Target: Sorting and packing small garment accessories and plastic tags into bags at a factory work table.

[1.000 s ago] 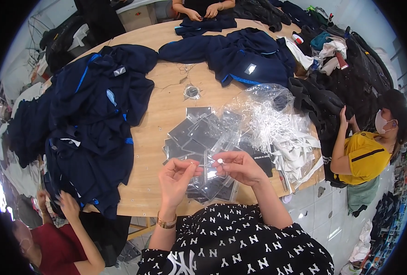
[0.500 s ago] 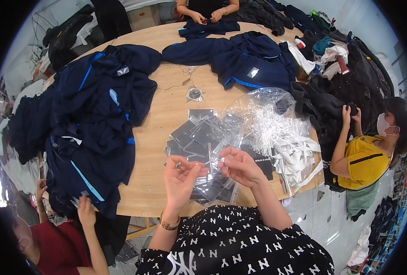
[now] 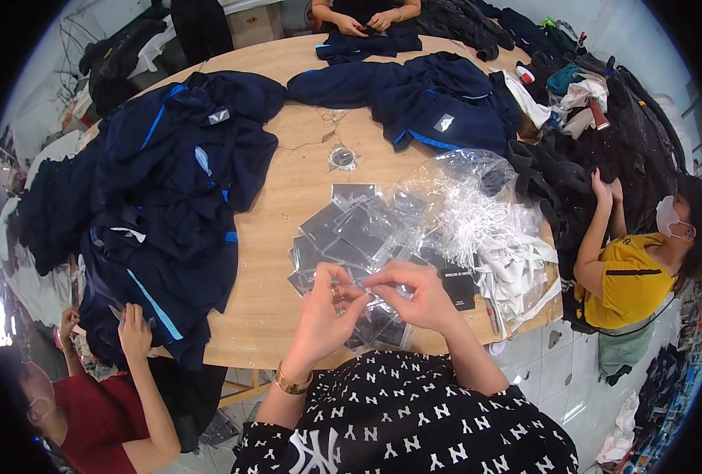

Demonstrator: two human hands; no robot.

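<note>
Over the near part of the wooden table, my left hand (image 3: 335, 310) and my right hand (image 3: 414, 294) meet with fingertips pinched together. A small pale piece shows between them, too small and too covered by fingers to name. Just below and beyond my hands lies a loose pile of dark flat cards in clear plastic sleeves (image 3: 343, 229). Right of the pile, an opened clear bag (image 3: 466, 162) spills a tangle of white strings (image 3: 471, 217) and white strips (image 3: 509, 272). A black card or box (image 3: 458, 289) lies between the pile and the strips.
Navy garments with blue trim (image 3: 169, 205) cover the table's left side; another navy garment (image 3: 446, 103) lies at the back. Dark clothes (image 3: 643, 134) are heaped at right. Co-workers in red (image 3: 106, 419), yellow (image 3: 635, 276) and black handle garments around the wooden table (image 3: 288, 182).
My hands have come together; a moment ago they were slightly apart, each pinching. The co-worker at the left has shifted a hand over the navy garment. The whole view has shifted slightly.
</note>
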